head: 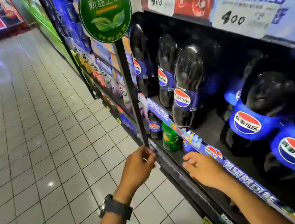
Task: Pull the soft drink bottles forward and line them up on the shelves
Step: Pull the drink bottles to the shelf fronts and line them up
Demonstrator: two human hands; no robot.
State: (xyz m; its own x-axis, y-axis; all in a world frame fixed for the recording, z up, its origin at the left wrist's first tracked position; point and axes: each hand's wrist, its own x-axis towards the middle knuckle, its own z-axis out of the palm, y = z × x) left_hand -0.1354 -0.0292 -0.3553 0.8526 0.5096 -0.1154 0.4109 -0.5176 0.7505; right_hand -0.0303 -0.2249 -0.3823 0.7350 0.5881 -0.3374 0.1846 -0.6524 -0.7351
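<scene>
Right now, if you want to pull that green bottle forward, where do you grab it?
Grab the green bottle round its wide body, probably, reaching in from the aisle under the blue shelf strip. It stands upright and the strip hides its top, so only the body is free for fingers. The right hand is nearest.

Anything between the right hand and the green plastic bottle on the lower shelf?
Possibly: a blue object, blurred, sits between the right hand and the green plastic bottle, under the blue printed shelf-edge strip. Otherwise nothing visible.
</scene>
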